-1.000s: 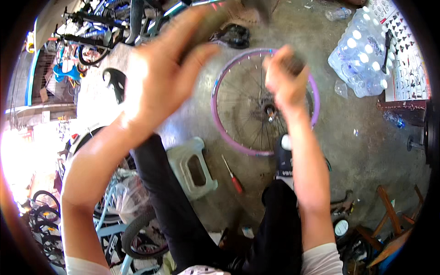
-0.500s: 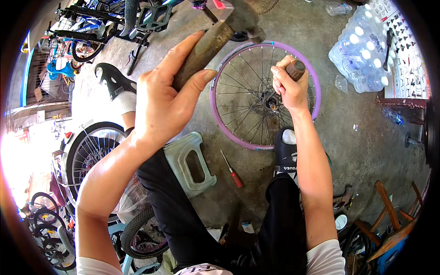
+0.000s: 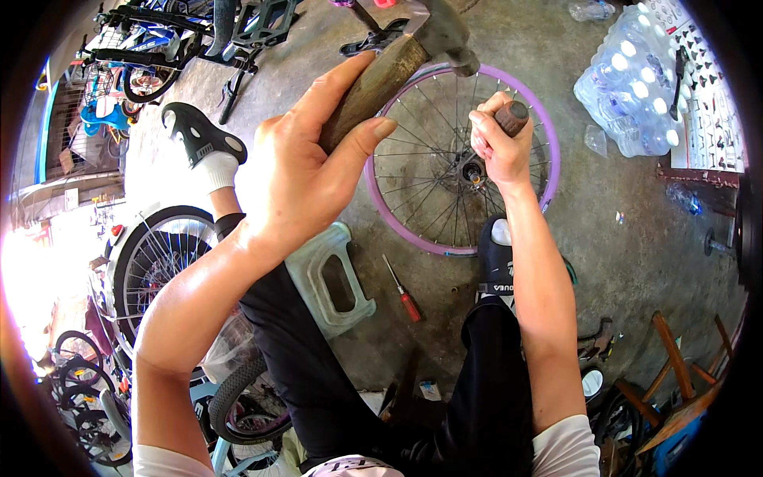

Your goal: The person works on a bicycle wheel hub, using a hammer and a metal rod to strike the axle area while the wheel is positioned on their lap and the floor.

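Note:
My left hand (image 3: 306,163) is closed round the wooden handle of a hammer (image 3: 445,36), whose metal head hangs over the far rim of a wheel. That purple-rimmed bicycle wheel (image 3: 381,208) lies flat on the floor, without a tyre. In my right hand (image 3: 502,151) is a brown-handled screwdriver (image 3: 511,118), its butt end up and its shaft slanting toward the hub (image 3: 474,173). My fingers hide part of the shaft, so I cannot tell exactly where its tip touches. The hammer head is apart from the screwdriver's butt.
A red-handled screwdriver (image 3: 408,304) lies on the floor beside a pale plastic stool (image 3: 306,278). Wrapped water bottles (image 3: 628,87) stand at the far right. Bicycles (image 3: 159,56) crowd the left side. A wooden frame (image 3: 674,358) sits at the lower right.
My left hand has moved the hammer a little to the right and slightly nearer. My right hand stays at the hub with its screwdriver.

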